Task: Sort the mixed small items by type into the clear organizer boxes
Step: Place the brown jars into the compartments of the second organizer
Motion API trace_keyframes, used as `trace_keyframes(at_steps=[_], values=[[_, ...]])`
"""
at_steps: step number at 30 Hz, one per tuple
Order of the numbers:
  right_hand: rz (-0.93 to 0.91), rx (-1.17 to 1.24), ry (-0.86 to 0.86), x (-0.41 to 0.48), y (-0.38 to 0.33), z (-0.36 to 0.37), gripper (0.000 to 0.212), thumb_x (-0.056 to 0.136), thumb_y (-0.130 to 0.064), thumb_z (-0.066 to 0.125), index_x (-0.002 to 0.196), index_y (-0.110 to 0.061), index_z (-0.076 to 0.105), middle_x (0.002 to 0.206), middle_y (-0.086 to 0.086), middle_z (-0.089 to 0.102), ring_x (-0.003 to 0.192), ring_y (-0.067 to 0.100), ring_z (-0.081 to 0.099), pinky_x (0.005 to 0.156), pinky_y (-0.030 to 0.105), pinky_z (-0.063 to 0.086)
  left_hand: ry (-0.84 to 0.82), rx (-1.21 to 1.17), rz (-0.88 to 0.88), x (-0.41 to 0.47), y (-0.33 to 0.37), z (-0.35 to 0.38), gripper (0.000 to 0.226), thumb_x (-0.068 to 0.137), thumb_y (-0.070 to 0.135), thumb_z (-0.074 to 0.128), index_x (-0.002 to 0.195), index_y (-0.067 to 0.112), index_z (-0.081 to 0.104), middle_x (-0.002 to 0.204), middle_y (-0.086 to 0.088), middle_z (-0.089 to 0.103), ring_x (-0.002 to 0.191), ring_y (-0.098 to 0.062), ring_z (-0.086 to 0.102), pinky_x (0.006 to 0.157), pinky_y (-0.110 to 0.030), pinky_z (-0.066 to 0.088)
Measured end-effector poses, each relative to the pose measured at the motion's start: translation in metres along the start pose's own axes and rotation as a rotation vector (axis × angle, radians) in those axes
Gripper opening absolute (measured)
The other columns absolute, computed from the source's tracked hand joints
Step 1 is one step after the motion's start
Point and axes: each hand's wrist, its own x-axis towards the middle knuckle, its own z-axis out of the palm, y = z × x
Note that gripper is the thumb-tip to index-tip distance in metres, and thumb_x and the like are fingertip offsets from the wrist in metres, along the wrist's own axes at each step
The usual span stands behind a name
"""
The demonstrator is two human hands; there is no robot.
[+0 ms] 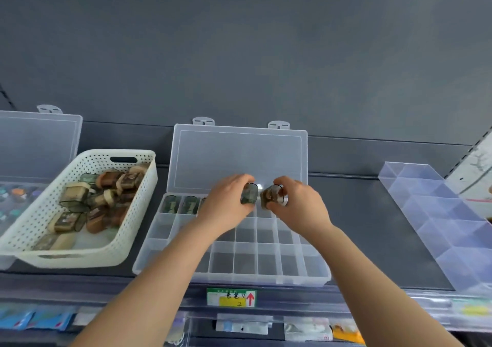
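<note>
A clear organizer box (266, 264) with its lid up stands on the shelf in the middle. Two greenish small boxes (181, 205) sit in its far left compartments. My left hand (226, 200) grips a greenish small box (249, 193) above the far row. Beside it, my right hand (295, 200) holds a brown small box (273, 196) over the same row. The two boxes nearly touch. A white perforated basket (125, 229) at the left holds several mixed green and brown small boxes (74, 197).
Another clear organizer (40, 144) with its lid up stands at the far left, with small coloured items inside. A clear divided tray (436, 213) lies at the right. A dark back wall rises behind the shelf. A price label (231, 297) marks the shelf's front edge.
</note>
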Motion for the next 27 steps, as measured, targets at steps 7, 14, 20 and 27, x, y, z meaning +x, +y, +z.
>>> trace_keyframes(at_steps=[7, 14, 20, 27], values=[[0.022, -0.073, -0.121, 0.014, 0.004, 0.016, 0.030, 0.079, -0.037, 0.066, 0.103, -0.021, 0.061, 0.092, 0.001, 0.060, 0.079, 0.024, 0.060, 0.068, 0.036, 0.054, -0.131, 0.109, -0.032, 0.010, -0.007, 0.010, 0.047, 0.088, 0.014, 0.061, 0.133, 0.019, 0.048, 0.126, 0.001, 0.052, 0.112, -0.019, 0.050, 0.080, -0.023, 0.034], [0.082, -0.106, -0.275, 0.027, 0.006, 0.023, 0.026, 0.079, -0.035, 0.068, 0.091, -0.013, 0.063, 0.082, 0.001, 0.056, 0.075, 0.022, 0.054, 0.057, 0.028, 0.042, -0.241, 0.246, -0.025, 0.020, -0.017, 0.016, 0.050, 0.086, 0.032, 0.066, 0.133, 0.021, 0.052, 0.123, 0.000, 0.052, 0.114, -0.021, 0.048, 0.092, -0.032, 0.037], [0.047, -0.126, -0.286, 0.032, 0.009, 0.024, 0.036, 0.082, -0.041, 0.066, 0.111, -0.020, 0.065, 0.105, 0.001, 0.063, 0.091, 0.021, 0.059, 0.075, 0.033, 0.053, -0.305, 0.362, 0.017, 0.025, -0.022, 0.016, 0.050, 0.092, 0.042, 0.056, 0.138, 0.025, 0.048, 0.129, 0.000, 0.051, 0.121, -0.020, 0.042, 0.097, -0.036, 0.031], [0.043, -0.085, -0.247, 0.030, 0.009, 0.026, 0.033, 0.081, -0.039, 0.067, 0.111, -0.026, 0.064, 0.097, -0.003, 0.060, 0.085, 0.018, 0.058, 0.070, 0.031, 0.053, -0.266, 0.346, 0.020, 0.024, -0.022, 0.018, 0.048, 0.092, 0.041, 0.057, 0.137, 0.023, 0.050, 0.126, -0.001, 0.049, 0.119, -0.021, 0.041, 0.098, -0.035, 0.034]])
